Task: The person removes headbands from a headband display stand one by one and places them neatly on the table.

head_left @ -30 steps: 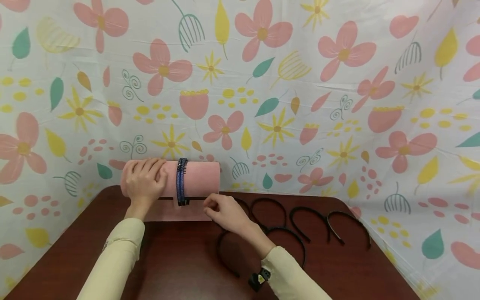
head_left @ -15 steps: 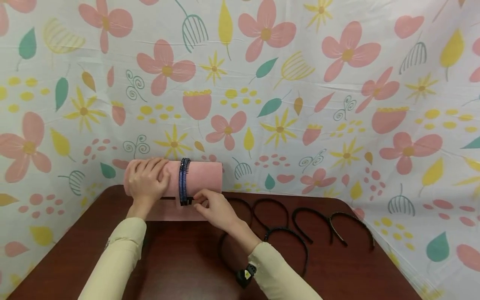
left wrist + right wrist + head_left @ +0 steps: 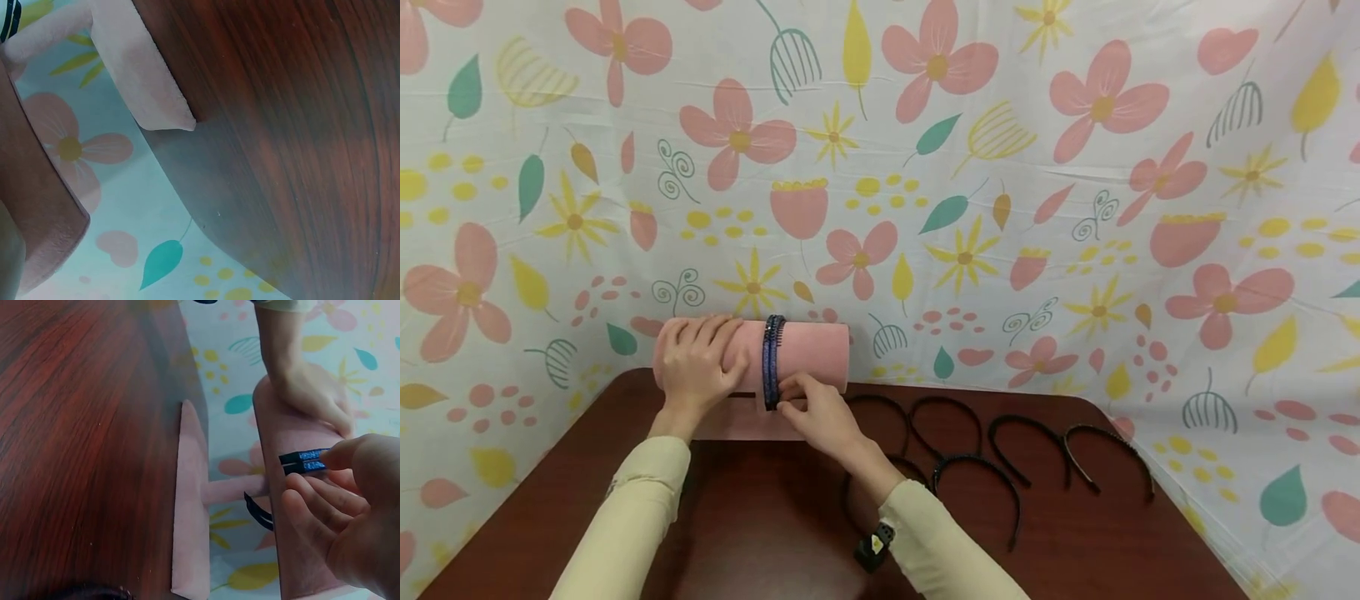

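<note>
A pink velvet roll (image 3: 812, 346) is raised on a post above its flat pink base (image 3: 190, 519). My left hand (image 3: 696, 362) grips the roll's left part from above. Around the roll's middle sit blue glittery headbands (image 3: 770, 358), two ends side by side in the right wrist view, with small dark comb teeth near the top. My right hand (image 3: 822, 417) pinches the headbands' (image 3: 306, 461) front ends between thumb and fingers. The left wrist view shows part of the roll (image 3: 37, 187) and base (image 3: 140, 69), but not the left hand's fingers.
Several dark headbands lie on the brown table (image 3: 760, 517) to the right, among them a black headband (image 3: 973, 458) in front and a lighter-edged headband (image 3: 1108, 432) at the far right. A flowered cloth (image 3: 880, 167) hangs behind the table.
My right hand has moved left and slightly up from beside the roll to the headbands' front ends, and now pinches them. The left hand keeps its grip on the roll.
</note>
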Motion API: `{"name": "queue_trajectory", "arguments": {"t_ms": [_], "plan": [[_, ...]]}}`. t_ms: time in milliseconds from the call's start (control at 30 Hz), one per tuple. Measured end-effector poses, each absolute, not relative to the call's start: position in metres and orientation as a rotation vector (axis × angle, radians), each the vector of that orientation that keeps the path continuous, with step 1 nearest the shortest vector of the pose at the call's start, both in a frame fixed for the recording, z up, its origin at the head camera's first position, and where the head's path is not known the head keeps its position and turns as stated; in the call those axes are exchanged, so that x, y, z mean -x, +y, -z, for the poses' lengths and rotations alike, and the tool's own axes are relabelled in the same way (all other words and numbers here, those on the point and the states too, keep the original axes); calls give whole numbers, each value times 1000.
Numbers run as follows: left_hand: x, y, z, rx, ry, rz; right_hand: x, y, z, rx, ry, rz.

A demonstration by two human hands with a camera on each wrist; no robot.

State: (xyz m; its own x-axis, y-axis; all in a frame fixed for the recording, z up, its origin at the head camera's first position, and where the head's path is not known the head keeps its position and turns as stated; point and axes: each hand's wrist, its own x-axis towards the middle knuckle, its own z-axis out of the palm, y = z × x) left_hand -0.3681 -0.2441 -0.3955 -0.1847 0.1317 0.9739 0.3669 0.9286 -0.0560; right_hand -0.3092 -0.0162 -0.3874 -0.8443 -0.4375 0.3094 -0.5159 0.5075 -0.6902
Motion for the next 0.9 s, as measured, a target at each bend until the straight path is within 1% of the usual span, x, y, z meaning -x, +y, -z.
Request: {"name": "queue_trajectory", "arguments": {"t_ms": [200,400,567,900], "plan": [[369,-250,395,438,-1724,118,311,-25,391,-836,-2571,-1390],[367,-256,396,482,-1728,62,312,-32,392,-813,-2518,-1282],[366,-255,397,472,-1731,61,313,-29,390,-768,-2472,-1199],[368,-251,401,442,-1700,127,313,-8,387,-736,-2456,-1278]]}}
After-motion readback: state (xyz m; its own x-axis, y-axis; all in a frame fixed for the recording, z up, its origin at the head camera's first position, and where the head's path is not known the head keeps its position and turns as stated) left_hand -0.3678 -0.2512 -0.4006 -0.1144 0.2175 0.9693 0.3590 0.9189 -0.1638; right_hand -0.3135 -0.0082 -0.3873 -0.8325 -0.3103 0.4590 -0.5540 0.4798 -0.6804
